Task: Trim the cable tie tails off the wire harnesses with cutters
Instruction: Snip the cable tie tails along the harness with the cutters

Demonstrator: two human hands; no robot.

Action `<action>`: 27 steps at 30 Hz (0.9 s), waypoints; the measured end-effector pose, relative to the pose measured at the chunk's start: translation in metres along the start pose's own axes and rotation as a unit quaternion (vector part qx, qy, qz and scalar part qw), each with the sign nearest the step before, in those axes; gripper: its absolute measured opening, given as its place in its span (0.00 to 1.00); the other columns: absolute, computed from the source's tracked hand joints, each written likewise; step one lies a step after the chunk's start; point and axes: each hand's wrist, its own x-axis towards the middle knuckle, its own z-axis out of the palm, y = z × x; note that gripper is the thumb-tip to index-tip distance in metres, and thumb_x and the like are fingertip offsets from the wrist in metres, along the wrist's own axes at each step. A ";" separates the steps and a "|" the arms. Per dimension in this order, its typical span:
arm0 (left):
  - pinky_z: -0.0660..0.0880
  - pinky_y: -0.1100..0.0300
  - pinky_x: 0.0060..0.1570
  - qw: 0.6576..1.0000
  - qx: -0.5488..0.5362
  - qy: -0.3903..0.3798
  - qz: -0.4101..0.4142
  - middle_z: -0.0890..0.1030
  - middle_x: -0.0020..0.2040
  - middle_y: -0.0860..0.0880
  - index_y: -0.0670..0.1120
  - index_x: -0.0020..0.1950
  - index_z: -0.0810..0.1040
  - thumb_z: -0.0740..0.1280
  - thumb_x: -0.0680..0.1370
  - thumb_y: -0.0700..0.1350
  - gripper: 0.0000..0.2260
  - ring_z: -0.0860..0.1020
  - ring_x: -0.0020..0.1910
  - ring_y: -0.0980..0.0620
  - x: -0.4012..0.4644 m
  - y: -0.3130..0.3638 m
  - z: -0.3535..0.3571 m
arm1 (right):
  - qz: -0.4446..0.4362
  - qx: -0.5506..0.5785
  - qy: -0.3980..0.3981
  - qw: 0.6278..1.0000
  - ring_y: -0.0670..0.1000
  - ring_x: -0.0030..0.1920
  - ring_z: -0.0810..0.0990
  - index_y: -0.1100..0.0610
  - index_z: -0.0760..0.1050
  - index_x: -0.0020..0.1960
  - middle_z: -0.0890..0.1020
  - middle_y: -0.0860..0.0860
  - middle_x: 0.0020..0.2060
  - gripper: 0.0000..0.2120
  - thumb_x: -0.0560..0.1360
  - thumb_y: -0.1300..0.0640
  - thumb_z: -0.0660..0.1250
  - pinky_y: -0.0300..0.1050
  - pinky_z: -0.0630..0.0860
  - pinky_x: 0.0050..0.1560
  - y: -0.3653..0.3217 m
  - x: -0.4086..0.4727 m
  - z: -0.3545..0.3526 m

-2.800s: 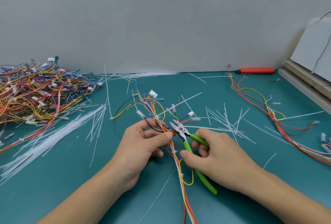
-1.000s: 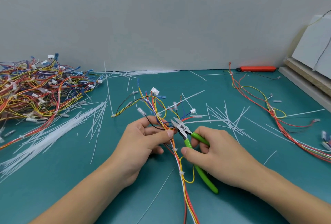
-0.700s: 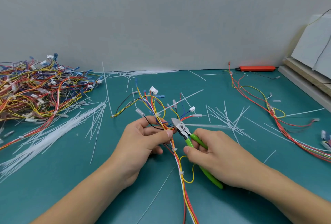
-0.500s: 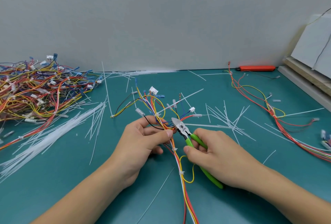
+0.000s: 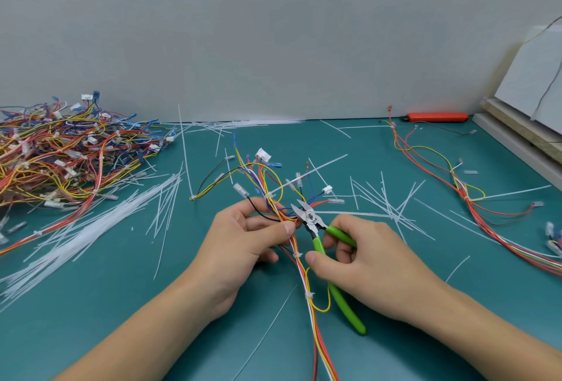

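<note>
Head view: cutters' (image 5: pixel 316 225) handle (image 5: pixel 349 316) partly hidden.

Assembly workbench: teal cutting mat (image 5: pixel 91 304), heaped wire harnesses (image 5: pixel 60 152).

No text can be read; a round stamped mark on the pivot of the cutters (image 5: pixel 310 218), between the two hands, is too small to make out.

What I count on my bench

Two hands, one pair of cutters (image 5: pixel 319 230), one orange tool (image 5: pixel 436 117), one big harness heap (image 5: pixel 60 155).
</note>
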 end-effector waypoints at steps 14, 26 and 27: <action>0.74 0.63 0.29 1.000 -0.001 0.002 0.000 0.87 0.48 0.40 0.44 0.53 0.80 0.79 0.68 0.41 0.16 0.83 0.39 0.48 0.000 0.000 0.000 | -0.019 -0.014 -0.014 1.000 0.45 0.33 0.75 0.46 0.72 0.41 0.78 0.42 0.32 0.17 0.70 0.33 0.67 0.51 0.77 0.41 0.003 0.002 0.001; 0.74 0.63 0.29 1.000 -0.008 -0.001 -0.001 0.87 0.48 0.40 0.44 0.53 0.80 0.78 0.68 0.42 0.16 0.83 0.39 0.48 0.001 -0.001 -0.001 | -0.048 -0.009 -0.010 0.999 0.45 0.32 0.73 0.47 0.71 0.39 0.78 0.41 0.31 0.14 0.74 0.40 0.69 0.47 0.73 0.37 0.006 0.004 0.003; 0.74 0.63 0.29 1.000 -0.007 -0.001 -0.001 0.87 0.48 0.39 0.45 0.52 0.80 0.78 0.68 0.42 0.16 0.83 0.39 0.48 0.001 -0.001 -0.001 | -0.042 -0.004 -0.006 0.999 0.44 0.31 0.74 0.47 0.72 0.40 0.78 0.41 0.32 0.14 0.73 0.39 0.71 0.45 0.73 0.36 0.006 0.004 0.002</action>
